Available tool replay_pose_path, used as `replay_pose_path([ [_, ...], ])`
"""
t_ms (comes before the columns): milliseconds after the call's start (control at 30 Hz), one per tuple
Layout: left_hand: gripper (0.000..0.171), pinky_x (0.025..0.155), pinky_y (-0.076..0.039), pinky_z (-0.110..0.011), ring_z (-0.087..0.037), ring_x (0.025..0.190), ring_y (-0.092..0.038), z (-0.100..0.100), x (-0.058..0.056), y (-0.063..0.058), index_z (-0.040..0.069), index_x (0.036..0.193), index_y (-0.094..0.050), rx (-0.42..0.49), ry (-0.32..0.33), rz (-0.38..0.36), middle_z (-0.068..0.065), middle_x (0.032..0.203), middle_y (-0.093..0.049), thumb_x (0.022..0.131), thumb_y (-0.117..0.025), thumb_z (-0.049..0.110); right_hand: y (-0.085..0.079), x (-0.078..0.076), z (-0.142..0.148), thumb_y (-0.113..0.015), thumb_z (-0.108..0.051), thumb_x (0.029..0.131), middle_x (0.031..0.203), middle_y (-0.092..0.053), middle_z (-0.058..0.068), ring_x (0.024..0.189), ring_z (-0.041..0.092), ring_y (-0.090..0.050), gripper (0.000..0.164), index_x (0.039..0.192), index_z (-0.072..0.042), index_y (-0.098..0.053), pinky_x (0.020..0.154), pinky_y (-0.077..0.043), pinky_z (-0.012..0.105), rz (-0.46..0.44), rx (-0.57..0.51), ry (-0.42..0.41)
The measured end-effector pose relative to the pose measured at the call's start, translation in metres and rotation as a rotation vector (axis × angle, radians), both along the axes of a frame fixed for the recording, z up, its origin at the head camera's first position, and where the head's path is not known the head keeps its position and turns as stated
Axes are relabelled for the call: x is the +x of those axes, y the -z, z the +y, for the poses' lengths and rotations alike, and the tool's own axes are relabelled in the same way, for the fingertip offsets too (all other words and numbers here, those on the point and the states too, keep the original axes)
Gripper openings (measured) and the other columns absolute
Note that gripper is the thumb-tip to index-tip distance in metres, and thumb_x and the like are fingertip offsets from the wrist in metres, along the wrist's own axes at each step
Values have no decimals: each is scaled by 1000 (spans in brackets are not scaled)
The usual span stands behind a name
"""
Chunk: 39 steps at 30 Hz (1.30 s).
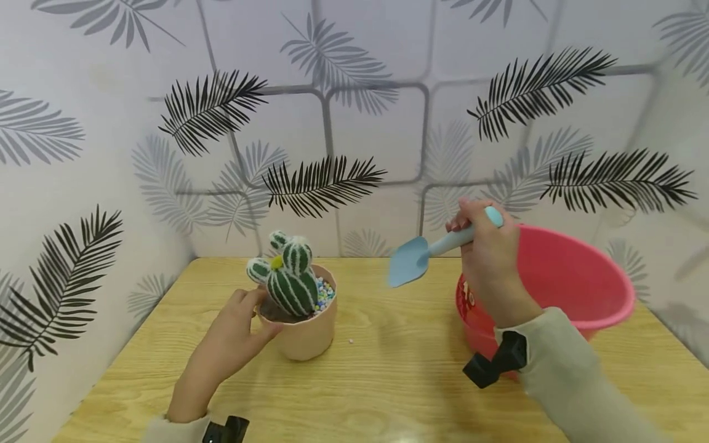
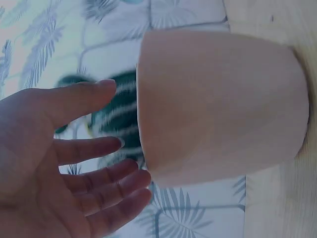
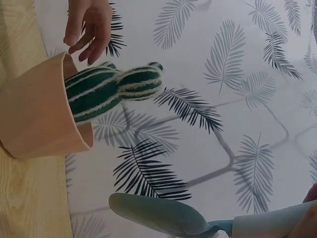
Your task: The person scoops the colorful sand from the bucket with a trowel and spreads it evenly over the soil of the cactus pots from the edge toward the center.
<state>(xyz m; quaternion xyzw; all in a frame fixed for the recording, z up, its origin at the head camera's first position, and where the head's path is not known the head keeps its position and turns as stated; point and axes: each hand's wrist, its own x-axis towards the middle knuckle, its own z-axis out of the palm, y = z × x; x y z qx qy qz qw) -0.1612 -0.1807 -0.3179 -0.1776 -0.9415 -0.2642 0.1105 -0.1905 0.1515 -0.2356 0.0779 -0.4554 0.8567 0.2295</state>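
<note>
A green-and-white striped toy cactus (image 1: 293, 289) leans in a peach plant pot (image 1: 307, 335) at the left of the table. Small coloured beads (image 1: 325, 294) fill the pot beside it. At the pot's left rim is my left hand (image 1: 235, 335), thumb and fingers spread near the cactus base. In the left wrist view its fingers (image 2: 106, 146) look loose, and I cannot tell whether they touch the rim. My right hand (image 1: 490, 261) grips the handle of a light blue toy trowel (image 1: 410, 263). The trowel is raised above the table, its blade pointing left toward the pot.
A large pink-red basin (image 1: 576, 277) stands at the right, behind my right forearm. Something red with a yellow pattern (image 1: 469, 298) shows at its left side. One small pale bead (image 1: 351, 341) lies on the wooden table (image 1: 382, 381). A leaf-patterned wall (image 1: 376, 141) closes off the back.
</note>
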Motion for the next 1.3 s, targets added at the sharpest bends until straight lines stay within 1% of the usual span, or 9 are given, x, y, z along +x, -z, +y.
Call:
replay_pose_path([
  [100, 52, 81, -52, -45, -34, 101, -59, 13, 6, 0, -7, 125, -51, -33, 0, 17, -24, 115, -52, 85, -73, 19, -3, 4, 7, -56, -5, 94, 58, -47, 2, 60, 15, -44, 34, 61, -7, -50, 68, -44, 26, 9, -35, 16],
  [200, 49, 81, -52, -43, -32, 99, -61, 27, 13, -2, -5, 121, -53, -55, 19, 36, -22, 114, -54, 83, -74, 19, -4, 9, 14, -58, -6, 93, 58, -47, 3, 60, 16, -44, 34, 60, -6, -48, 68, -44, 27, 24, -50, 27],
  [400, 42, 74, -51, -34, -17, 85, -56, 52, 17, -9, 0, 117, -59, -73, 98, 83, -11, 104, -57, 83, -74, 19, -5, 20, 33, -61, -7, 92, 58, -47, 5, 59, 17, -44, 30, 65, -4, -49, 66, -44, 28, 77, -105, 27],
  [500, 41, 71, -51, -32, -15, 84, -56, 62, 15, -8, 2, 118, -60, -63, 119, 93, -10, 105, -58, 84, -74, 20, -7, 21, 44, -61, -4, 91, 57, -46, 6, 57, 17, -45, 29, 65, -3, -48, 63, -45, 28, 106, -154, 26],
  [600, 43, 71, -52, -32, -18, 88, -60, 70, 13, -3, 3, 121, -58, -43, 123, 93, -10, 107, -60, 85, -73, 22, -6, 23, 57, -59, -1, 91, 57, -47, 8, 55, 19, -46, 28, 66, -1, -47, 62, -46, 29, 126, -194, -4],
  [733, 47, 76, -53, -34, -22, 95, -62, 82, 7, 0, 2, 126, -53, 22, 137, 91, -11, 111, -59, 87, -70, 24, -7, 24, 74, -55, -1, 93, 58, -47, 10, 57, 20, -46, 26, 69, 1, -46, 62, -46, 30, 165, -184, -40],
  [867, 50, 79, -53, -36, -23, 94, -62, 95, 3, -6, 3, 130, -49, 72, 154, 84, -10, 115, -58, 90, -67, 26, -10, 27, 87, -54, -2, 94, 58, -45, 11, 57, 21, -44, 28, 67, 1, -45, 62, -45, 32, 181, -174, -24],
  [1100, 56, 81, -52, -40, -26, 104, -59, 116, -7, -17, 5, 136, -44, 48, 205, 83, -13, 124, -54, 92, -63, 33, -17, 30, 103, -50, 2, 94, 56, -38, 9, 55, 21, -35, 38, 59, 0, -36, 59, -42, 34, 232, -191, 7],
  [1300, 55, 86, -51, -42, -28, 111, -57, 135, -19, -24, 4, 136, -43, 50, 242, 92, -14, 128, -52, 93, -62, 33, -21, 31, 120, -55, 3, 92, 56, -38, 10, 52, 22, -35, 34, 62, 2, -40, 54, -46, 32, 213, -169, 66],
])
